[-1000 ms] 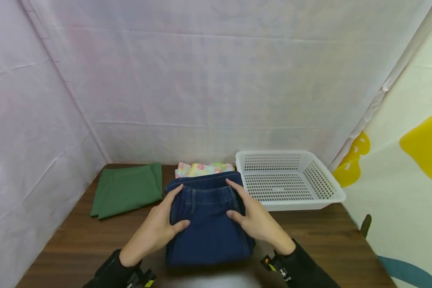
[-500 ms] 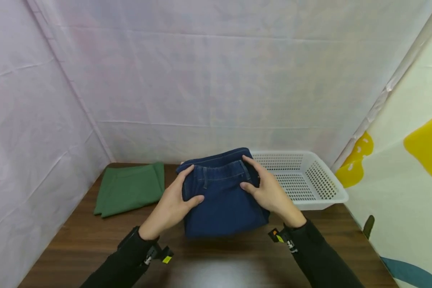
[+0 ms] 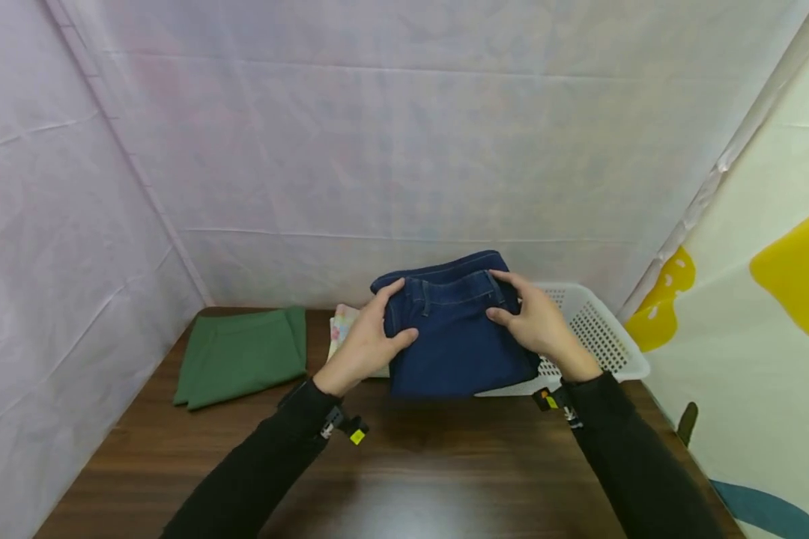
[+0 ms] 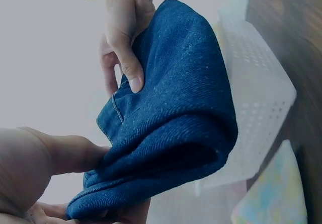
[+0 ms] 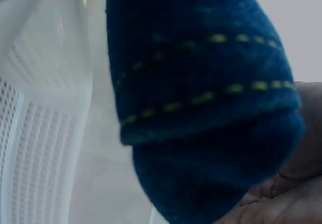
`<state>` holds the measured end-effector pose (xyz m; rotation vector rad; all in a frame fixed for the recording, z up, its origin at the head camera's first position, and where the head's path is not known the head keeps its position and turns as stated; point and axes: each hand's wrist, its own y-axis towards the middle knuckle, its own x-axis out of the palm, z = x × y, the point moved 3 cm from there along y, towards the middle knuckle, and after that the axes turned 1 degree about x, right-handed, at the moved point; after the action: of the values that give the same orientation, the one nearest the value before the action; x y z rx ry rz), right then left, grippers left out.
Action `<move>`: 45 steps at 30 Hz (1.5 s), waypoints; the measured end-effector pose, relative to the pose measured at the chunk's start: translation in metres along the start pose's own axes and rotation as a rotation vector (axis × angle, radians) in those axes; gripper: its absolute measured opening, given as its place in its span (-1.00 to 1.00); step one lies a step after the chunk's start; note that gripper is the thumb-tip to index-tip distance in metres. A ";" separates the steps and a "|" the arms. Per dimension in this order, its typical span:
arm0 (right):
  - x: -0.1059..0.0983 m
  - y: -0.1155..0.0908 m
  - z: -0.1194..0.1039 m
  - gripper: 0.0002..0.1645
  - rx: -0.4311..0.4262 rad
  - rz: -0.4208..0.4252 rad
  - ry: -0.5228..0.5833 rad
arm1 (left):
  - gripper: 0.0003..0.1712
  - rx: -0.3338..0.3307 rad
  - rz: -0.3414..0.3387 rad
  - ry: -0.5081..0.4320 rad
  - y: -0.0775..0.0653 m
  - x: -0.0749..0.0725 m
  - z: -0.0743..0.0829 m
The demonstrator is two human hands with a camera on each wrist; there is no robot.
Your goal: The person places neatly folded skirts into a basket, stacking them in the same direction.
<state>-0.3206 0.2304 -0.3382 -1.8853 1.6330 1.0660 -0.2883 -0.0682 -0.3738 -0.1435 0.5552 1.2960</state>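
A folded pair of dark blue jeans [image 3: 455,337] hangs in the air between both hands, its waistband toward the back wall. My left hand [image 3: 369,340] grips the left side, thumb on top and fingers underneath. On the opposite side my right hand [image 3: 535,318] pinches the jeans in the same way. The left wrist view shows the jeans [image 4: 176,93] as a thick folded bundle with the thumb pressing its edge. Close up in the right wrist view, yellow stitching runs across the denim [image 5: 206,68]. The jeans cover the left part of a white perforated basket [image 3: 596,329].
A folded green cloth [image 3: 243,355] lies at the table's back left. Behind my left hand a pastel floral cloth [image 3: 342,326] is partly hidden. White sheeting [image 3: 404,150] walls the back and left of the brown wooden table [image 3: 404,464].
The jeans have risen off the table in both hands and moved right and toward the back, from in front of the floral cloth to partly over the basket. The green cloth has stayed put.
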 end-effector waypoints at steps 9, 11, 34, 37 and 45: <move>-0.029 0.016 0.018 -0.02 0.049 0.009 0.060 | 0.00 0.035 -0.025 -0.064 0.034 0.020 0.015; -0.034 0.018 0.024 -0.02 0.066 0.011 0.056 | -0.01 0.033 -0.044 -0.088 0.042 0.025 0.016; -0.052 0.054 0.120 0.00 0.228 -0.031 -0.237 | -0.22 -0.010 -0.205 -0.039 0.103 0.107 0.007; -0.043 0.076 0.169 0.01 0.196 -0.012 -0.271 | -0.23 -0.044 -0.233 -0.032 0.106 0.116 0.004; -0.038 0.096 0.207 -0.07 0.167 -0.064 -0.338 | -0.21 -0.063 -0.288 0.049 0.108 0.127 0.009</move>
<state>-0.4695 0.3867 -0.4204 -1.5428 1.4117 1.1137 -0.3661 0.0762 -0.4028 -0.2969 0.5151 1.0321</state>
